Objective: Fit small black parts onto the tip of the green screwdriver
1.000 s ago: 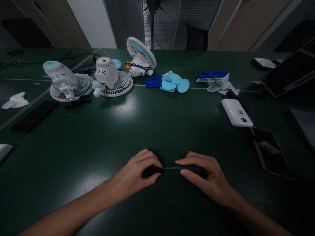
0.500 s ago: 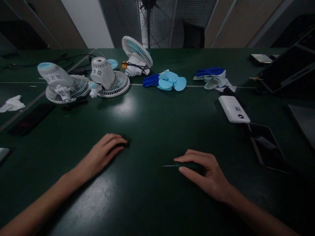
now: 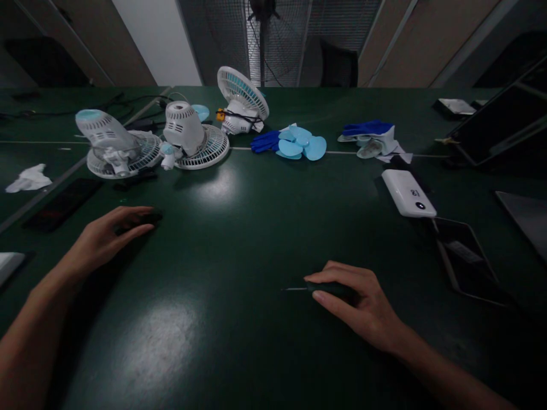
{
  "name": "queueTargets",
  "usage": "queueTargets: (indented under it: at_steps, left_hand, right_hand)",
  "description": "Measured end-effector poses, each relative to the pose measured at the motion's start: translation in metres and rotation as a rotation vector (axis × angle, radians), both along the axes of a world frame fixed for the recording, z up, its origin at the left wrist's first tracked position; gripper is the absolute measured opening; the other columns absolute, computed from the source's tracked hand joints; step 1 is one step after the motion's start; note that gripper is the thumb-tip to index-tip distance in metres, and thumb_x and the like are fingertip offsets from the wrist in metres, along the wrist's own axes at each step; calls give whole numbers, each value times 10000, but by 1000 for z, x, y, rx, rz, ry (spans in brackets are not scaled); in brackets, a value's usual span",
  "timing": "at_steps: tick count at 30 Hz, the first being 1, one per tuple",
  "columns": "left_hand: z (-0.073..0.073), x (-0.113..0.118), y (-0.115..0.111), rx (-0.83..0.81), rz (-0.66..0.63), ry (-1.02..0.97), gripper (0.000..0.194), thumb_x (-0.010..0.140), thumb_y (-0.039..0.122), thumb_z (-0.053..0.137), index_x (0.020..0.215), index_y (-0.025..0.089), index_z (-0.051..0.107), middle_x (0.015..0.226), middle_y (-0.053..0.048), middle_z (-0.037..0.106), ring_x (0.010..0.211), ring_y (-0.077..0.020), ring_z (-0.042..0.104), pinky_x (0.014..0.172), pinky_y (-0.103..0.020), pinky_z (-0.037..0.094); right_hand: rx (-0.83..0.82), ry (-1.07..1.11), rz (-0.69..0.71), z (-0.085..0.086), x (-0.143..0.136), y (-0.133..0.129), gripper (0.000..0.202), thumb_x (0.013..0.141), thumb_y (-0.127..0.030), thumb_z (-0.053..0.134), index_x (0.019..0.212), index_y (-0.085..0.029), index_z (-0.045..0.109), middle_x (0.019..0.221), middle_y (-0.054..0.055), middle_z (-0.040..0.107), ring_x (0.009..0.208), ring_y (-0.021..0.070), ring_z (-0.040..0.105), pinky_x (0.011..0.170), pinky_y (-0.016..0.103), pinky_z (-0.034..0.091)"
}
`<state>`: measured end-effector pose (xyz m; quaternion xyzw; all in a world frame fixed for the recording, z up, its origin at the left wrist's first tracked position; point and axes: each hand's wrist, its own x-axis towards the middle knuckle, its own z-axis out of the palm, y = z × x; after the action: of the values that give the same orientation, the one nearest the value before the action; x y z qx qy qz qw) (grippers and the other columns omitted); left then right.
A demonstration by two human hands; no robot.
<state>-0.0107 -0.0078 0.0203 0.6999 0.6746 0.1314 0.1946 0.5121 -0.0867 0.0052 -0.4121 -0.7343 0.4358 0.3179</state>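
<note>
My right hand (image 3: 363, 302) is closed around the dark handle of a screwdriver (image 3: 331, 288). The thin metal shaft points left, just above or on the green table. To the left, my left hand (image 3: 111, 230) has its fingers and thumb curled around a small dark thing (image 3: 156, 217); it is too dim to identify. Beyond that hand, two white fan heads (image 3: 113, 139) (image 3: 192, 136) rest grille down on the table. A third white fan (image 3: 243, 105) sits farther back, its grille tilted up and a black cord around its base.
A light-blue fan blade (image 3: 301, 142) lies by a blue glove (image 3: 265, 141). More gloves (image 3: 371, 136) are at the back right. Right of my right hand are a white power bank (image 3: 409, 193) and a phone (image 3: 465, 256). A dark flat object (image 3: 64, 204) and a crumpled tissue (image 3: 29, 177) lie left.
My left hand has moved left and slightly away from me, and the small dark thing at its fingertips has moved along. My right hand with the screwdriver has stayed nearly still.
</note>
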Motion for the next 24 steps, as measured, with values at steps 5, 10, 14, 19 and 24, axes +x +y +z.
queueTargets:
  at_steps: [5,10,14,19,24]
  left_hand:
    - [-3,-22,-1,-5,47,46,711,809,751,641,1240,186,650,1338,-76,608,1174,-266,611,1051,-376,462]
    - [-6,-25,-2,56,36,57,685,796,786,618,1122,189,697,1269,-79,650,1118,-259,641,1055,-367,457]
    - [-2,-20,-4,7,47,44,650,835,753,605,1164,199,690,1296,-64,643,1129,-244,633,1030,-335,468]
    - [2,-4,-3,-34,104,101,719,811,758,620,1235,178,663,1323,-84,628,1049,-243,634,917,-318,509]
    - [-2,-2,-1,-9,27,70,700,828,776,581,1161,168,682,1225,-96,671,1038,-251,634,924,-333,501]
  right_hand:
    - [26,-8,-4,1,-1,0,207,989,-284,662,1160,-225,763,939,54,738,794,191,689,671,312,519]
    - [23,-15,1,-1,0,0,206,992,-281,663,1167,-230,759,946,50,735,799,189,688,672,311,515]
    - [20,-16,4,-2,0,0,213,995,-282,659,1180,-235,755,952,51,739,803,190,692,668,309,520]
    - [59,-39,-20,2,-2,0,192,975,-271,671,1133,-229,772,928,53,750,793,194,697,667,306,525]
    - [48,-39,0,3,-2,0,195,986,-275,659,1140,-220,765,908,48,743,772,188,692,666,308,514]
